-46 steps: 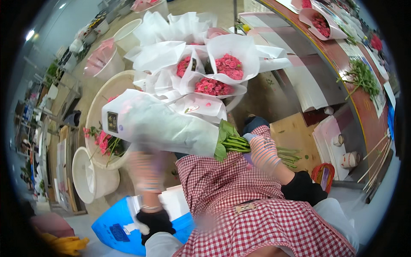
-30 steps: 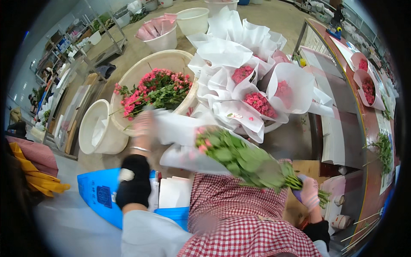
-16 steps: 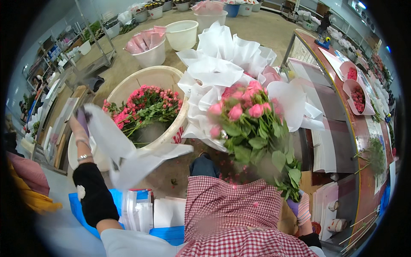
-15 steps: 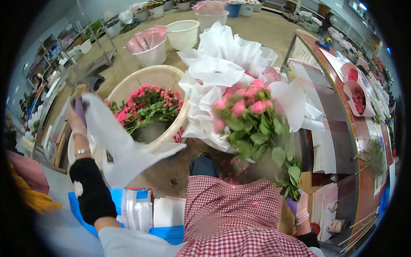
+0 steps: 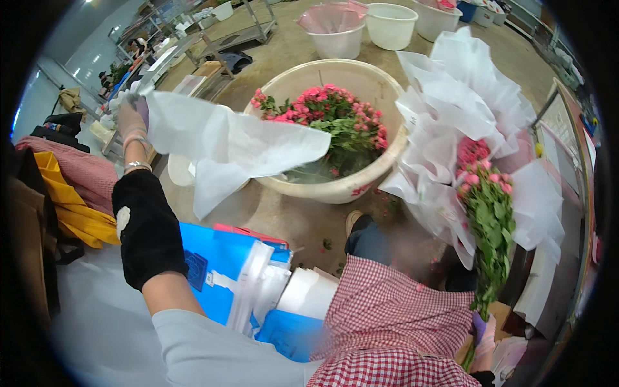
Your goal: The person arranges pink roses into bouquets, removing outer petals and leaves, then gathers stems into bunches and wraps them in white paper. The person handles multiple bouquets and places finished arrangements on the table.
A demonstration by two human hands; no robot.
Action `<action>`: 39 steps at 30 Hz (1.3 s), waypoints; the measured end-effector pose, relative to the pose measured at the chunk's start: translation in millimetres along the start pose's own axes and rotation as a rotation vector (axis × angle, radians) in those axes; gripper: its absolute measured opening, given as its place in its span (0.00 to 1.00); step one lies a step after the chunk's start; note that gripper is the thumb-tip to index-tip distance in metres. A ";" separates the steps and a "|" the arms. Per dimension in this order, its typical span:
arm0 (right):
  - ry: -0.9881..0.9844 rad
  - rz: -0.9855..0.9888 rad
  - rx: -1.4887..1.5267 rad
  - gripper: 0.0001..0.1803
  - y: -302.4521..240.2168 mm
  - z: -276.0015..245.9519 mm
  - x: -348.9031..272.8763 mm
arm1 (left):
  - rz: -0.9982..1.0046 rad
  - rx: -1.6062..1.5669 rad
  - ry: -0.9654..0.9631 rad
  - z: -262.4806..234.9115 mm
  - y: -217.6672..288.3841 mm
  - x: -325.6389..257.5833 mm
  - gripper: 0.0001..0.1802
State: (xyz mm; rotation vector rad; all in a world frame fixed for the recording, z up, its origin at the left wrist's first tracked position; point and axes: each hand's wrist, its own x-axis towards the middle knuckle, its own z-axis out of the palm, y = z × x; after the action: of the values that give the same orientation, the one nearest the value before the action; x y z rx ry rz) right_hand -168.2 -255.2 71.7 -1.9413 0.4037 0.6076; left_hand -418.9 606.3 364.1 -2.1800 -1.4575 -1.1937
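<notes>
Raised at the left, my left hand [image 5: 133, 119] is closed on the corner of a white wrapping sheet [image 5: 238, 142], which trails to the right over the near rim of a big cream tub [image 5: 361, 192]. Low on the right, my right hand [image 5: 485, 337] is closed round the green stems of a bunch of pink roses [image 5: 490, 222]. Its blooms point away from me, against white-wrapped bouquets [image 5: 438, 135]. Inside the tub stand more pink flowers [image 5: 325, 106] with leafy stems.
Blue packs and white paper stacks [image 5: 309, 290] lie to the left of my checked apron [image 5: 400, 303]. Pink and yellow cloths [image 5: 68, 193] hang at far left. White tubs [image 5: 391, 27] stand behind; a workbench [image 5: 574, 122] runs along the right. Fallen petals dot the floor.
My view has turned left. The white sheet, hanging down before, now stretches out sideways from my left hand. The rose bunch has come away from close in front and leans beside the wrapped bouquets.
</notes>
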 end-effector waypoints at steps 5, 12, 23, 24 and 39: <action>0.018 0.059 -0.224 0.05 -10.8 -3.8 7.8 | -0.012 0.166 -0.074 60.7 -88.8 40.7 0.25; 0.124 0.217 -0.463 0.04 -26.0 14.9 7.3 | 0.135 0.076 0.506 81.5 -27.3 88.8 0.25; 0.184 0.376 -0.781 0.04 -60.8 41.8 40.0 | -0.276 0.372 -0.804 378.0 -187.2 -193.3 0.32; 0.190 0.386 -0.800 0.04 -64.1 44.5 41.8 | -0.299 0.431 -0.856 389.6 -185.8 -205.8 0.33; 0.132 0.297 -0.807 0.04 -51.4 15.4 40.9 | 0.047 0.703 -1.314 312.0 -164.6 -300.0 0.25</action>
State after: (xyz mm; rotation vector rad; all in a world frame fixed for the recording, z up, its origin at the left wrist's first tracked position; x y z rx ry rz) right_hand -111.3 -219.9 80.4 -2.7257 0.5971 0.9343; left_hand -456.5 678.2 -91.9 -2.3405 -1.7165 0.9464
